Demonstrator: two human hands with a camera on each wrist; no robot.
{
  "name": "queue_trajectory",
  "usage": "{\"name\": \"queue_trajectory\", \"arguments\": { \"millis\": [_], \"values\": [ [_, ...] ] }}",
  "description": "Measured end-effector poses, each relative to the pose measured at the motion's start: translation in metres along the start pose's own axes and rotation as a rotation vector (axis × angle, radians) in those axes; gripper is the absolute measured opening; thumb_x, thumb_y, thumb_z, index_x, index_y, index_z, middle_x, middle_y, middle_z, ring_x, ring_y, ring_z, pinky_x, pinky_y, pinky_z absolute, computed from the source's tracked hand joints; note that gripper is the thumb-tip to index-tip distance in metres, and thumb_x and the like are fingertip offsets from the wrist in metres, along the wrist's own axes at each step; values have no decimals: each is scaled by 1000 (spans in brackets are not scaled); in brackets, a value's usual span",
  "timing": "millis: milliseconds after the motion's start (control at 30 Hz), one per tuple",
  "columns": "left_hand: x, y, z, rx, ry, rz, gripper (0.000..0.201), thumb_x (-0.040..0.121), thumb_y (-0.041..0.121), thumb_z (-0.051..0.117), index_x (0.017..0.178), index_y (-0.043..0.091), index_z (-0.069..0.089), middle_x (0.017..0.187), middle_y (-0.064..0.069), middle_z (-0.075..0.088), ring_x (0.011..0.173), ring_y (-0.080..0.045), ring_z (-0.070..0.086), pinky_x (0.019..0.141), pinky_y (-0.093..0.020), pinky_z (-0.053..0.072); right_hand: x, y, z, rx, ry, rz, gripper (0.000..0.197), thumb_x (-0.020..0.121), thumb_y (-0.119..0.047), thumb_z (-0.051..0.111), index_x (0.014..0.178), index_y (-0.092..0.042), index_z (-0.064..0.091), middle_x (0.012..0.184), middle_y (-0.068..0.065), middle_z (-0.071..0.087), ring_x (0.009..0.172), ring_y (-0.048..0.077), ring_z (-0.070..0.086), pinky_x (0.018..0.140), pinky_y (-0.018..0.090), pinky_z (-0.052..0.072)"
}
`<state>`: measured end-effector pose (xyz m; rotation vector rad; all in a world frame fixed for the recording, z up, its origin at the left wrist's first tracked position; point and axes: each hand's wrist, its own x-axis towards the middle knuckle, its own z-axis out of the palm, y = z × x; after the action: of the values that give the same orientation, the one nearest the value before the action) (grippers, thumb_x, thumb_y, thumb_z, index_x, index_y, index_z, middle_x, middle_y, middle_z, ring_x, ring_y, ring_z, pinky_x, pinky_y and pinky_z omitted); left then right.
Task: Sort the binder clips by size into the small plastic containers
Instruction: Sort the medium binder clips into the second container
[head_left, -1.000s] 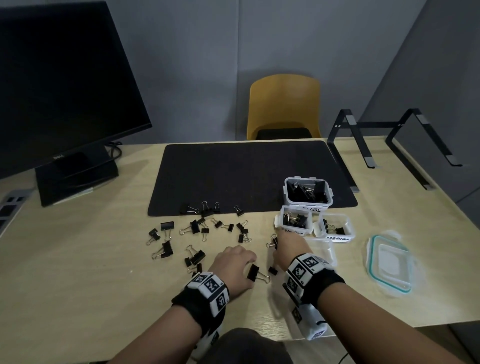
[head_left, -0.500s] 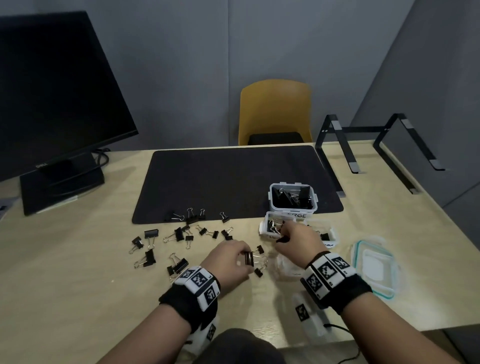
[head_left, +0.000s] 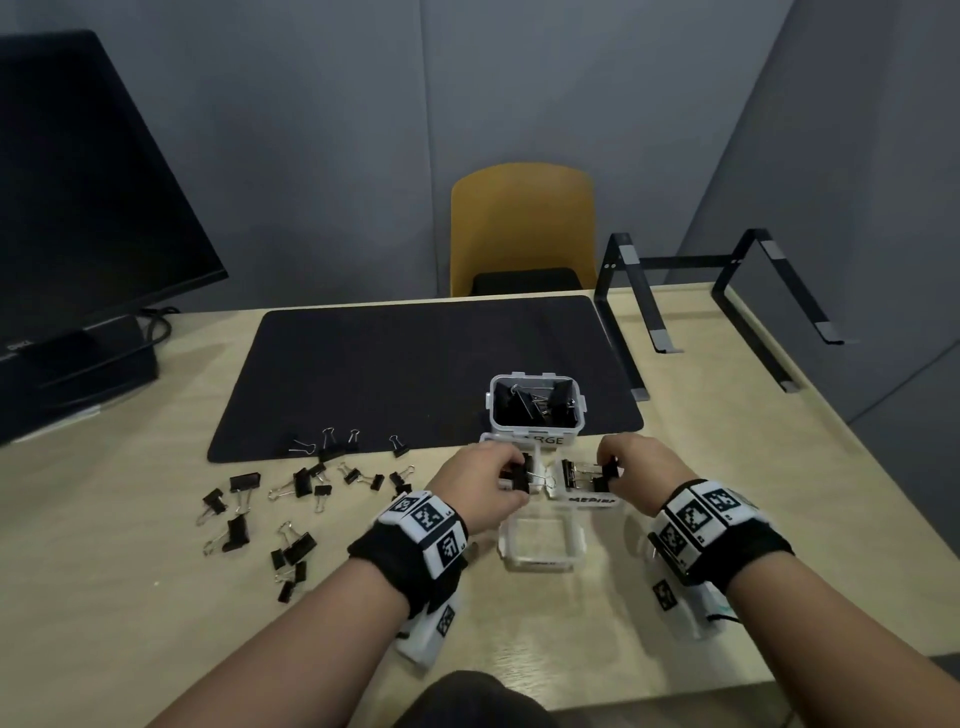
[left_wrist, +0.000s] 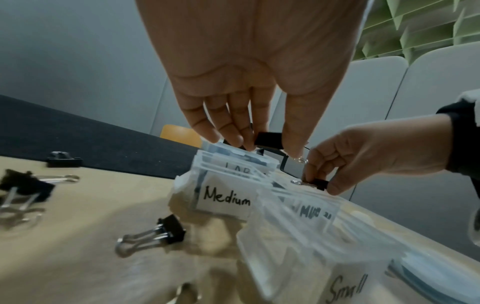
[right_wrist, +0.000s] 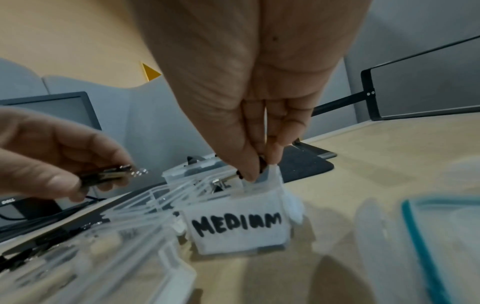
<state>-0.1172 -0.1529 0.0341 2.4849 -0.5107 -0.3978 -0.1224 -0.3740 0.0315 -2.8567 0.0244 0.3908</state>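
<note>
My left hand (head_left: 511, 480) pinches a black binder clip (left_wrist: 269, 140) above the left container labelled Medium (left_wrist: 223, 197). Over the right container labelled MEDIUM (right_wrist: 239, 228), my right hand (head_left: 607, 470) pinches a smaller black clip (left_wrist: 319, 183); its fingertips (right_wrist: 249, 174) are at that container's rim. Behind them, the LARGE container (head_left: 535, 410) holds several big clips. The Small container (head_left: 540, 543) stands in front between my wrists and looks empty. Several loose clips (head_left: 291, 499) lie scattered on the table to the left.
A black desk mat (head_left: 415, 364) lies behind the containers, with a few clips on its front edge. A monitor (head_left: 78, 182) stands at the back left and a black laptop stand (head_left: 727, 291) at the back right. A teal-rimmed lid (right_wrist: 428, 236) lies right of the containers.
Both hands have lifted from the table in front and moved forward over the two medium containers, each carrying a clip. The head view has tilted down slightly.
</note>
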Motion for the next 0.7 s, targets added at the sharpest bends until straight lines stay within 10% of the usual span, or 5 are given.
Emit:
{"name": "queue_trajectory", "arguments": {
  "millis": [267,700],
  "values": [
    [29,21,25,86,34,-27,41,83,29,63,122,23,55,122,4,58,117,-17,47,97,-30,41,2,22,9,127,65,-82,25,83,-6,56,106,-13,62,119,4,50,108,22,54,92,25,41],
    [55,38,50,263,53,-25,43,86,50,57,123,29,55,121,3,49,117,-19,39,101,-35,32,2,31,19,202,93,-24,22,87,-18,56,106,-14,67,106,7,57,94,22,60,83,28,46]
  ]
}}
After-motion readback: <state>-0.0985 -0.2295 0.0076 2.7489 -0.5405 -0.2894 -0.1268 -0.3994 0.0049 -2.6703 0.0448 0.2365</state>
